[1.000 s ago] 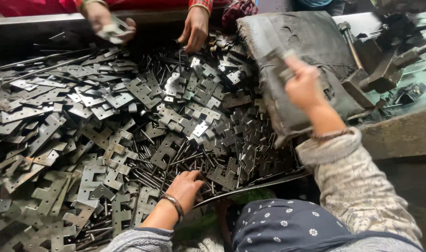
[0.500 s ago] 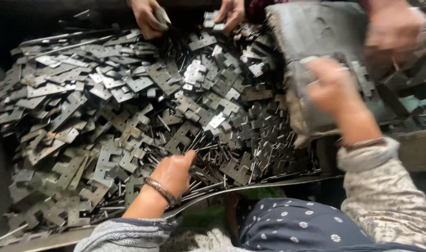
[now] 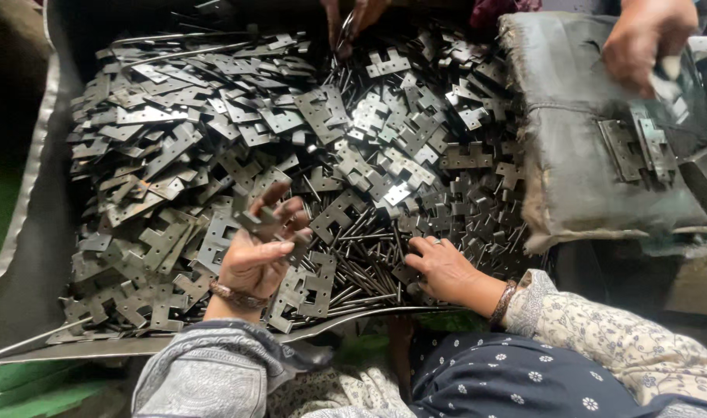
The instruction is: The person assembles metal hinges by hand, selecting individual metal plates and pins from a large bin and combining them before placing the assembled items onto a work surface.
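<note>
The left hand is raised palm-up over the heap of hinge plates, fingers curled round one hinge plate; the right hand, at three o'clock from it, rests fingers spread on the thin metal pins; a co-worker's hand at one o'clock touches the grey pad.

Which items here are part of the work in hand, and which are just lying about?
In hand:
- left hand, holding a hinge plate
- right hand, on the pins
- plate pile
- tray

Lying about:
- grey pad with finished hinges
- another person's hand at the pad
</note>
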